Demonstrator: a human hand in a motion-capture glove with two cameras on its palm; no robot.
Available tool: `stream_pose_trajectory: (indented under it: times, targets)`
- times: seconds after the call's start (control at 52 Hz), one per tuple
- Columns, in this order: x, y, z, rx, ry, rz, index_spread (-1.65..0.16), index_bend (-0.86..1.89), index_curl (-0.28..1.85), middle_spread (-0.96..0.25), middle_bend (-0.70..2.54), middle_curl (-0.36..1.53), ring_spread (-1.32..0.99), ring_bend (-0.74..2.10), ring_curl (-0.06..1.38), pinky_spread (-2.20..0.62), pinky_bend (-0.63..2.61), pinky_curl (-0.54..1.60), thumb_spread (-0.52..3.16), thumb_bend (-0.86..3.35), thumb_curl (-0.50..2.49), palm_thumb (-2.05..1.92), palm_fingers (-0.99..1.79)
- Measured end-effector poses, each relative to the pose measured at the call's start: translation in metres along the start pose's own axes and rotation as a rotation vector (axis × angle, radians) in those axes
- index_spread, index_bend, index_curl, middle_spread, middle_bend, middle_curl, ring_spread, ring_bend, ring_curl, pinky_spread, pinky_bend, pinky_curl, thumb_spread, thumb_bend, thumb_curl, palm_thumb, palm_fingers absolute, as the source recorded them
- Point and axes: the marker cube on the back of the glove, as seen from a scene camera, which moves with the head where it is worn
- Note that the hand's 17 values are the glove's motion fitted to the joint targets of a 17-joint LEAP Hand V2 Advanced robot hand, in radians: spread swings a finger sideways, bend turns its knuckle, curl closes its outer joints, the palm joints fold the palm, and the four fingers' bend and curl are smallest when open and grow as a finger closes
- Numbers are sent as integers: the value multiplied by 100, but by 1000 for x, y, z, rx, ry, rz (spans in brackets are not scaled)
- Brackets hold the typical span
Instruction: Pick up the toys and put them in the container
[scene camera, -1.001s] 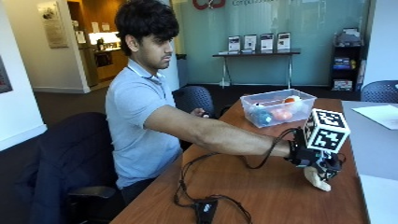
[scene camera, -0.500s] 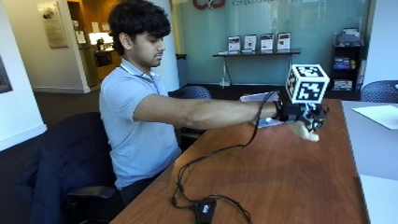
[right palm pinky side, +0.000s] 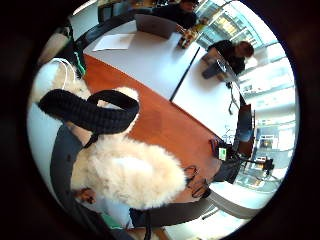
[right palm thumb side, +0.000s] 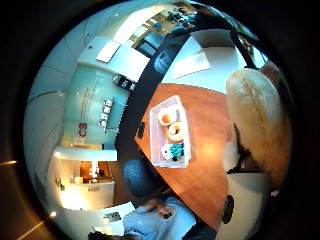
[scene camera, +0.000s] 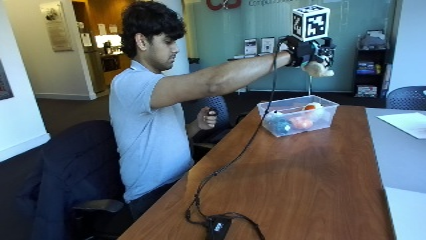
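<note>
Outside view: hand (scene camera: 313, 54) has gone from low over the worktop (scene camera: 299, 180) a second ago, to mid-height half a second ago, to high in the air now, above the bin (scene camera: 297, 116). Plush toy (scene camera: 319, 70) came up with it, so it's off the worktop and in transit. Means pickup is done for this one; drop into the bin is what's left, judging by position.

Hand state: fingers curled round the plush toy, its cream end poking out below the glove. Little-finger palm view confirms: fluffy cream toy (right palm pinky side: 125, 170) right against the palm under the strap.

Pose: arm fully extended, about shoulder height or higher, wrist over the bin's far side. Thumb-side palm view looks straight down on the bin (right palm thumb side: 170, 132), already holding several toys.

Bare hand idle near the chest.
</note>
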Motion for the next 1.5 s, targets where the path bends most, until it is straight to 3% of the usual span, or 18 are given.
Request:
stream_pose_trajectory:
  times: [0.366,0.693,0.789,0.847,0.885,1.039,1.193,1.501]
  targets:
    - [-175,-21,24,-71,34,-300,-9,31,58,0,62,55,-21,91,61,-19,112,40,159,86,38,54,65]
    - [-214,-25,54,-147,7,-346,-9,30,60,-1,63,57,-20,92,63,-19,113,40,158,90,37,49,66]
    - [-208,-21,59,-291,-4,-327,-11,28,61,-1,64,58,-19,83,62,-19,115,41,158,84,32,36,54]
    - [-204,-18,59,-326,3,-316,-18,24,63,-1,42,53,-15,54,59,-14,134,48,154,66,22,6,-9]
    - [-201,-17,57,-321,17,-308,-20,23,63,-1,36,51,-13,42,57,-10,138,48,147,54,18,-9,-21]
    - [-181,-11,47,-304,35,-301,-26,10,48,-2,19,42,-7,21,41,-1,134,42,130,23,13,-15,-15]
    - [-127,18,56,-324,45,-306,-28,13,41,-3,18,40,-5,21,39,3,126,39,122,4,13,-10,-9]
    - [26,100,127,-444,69,-227,-30,16,37,-3,17,38,-3,21,40,6,111,33,123,-5,17,-7,-5]
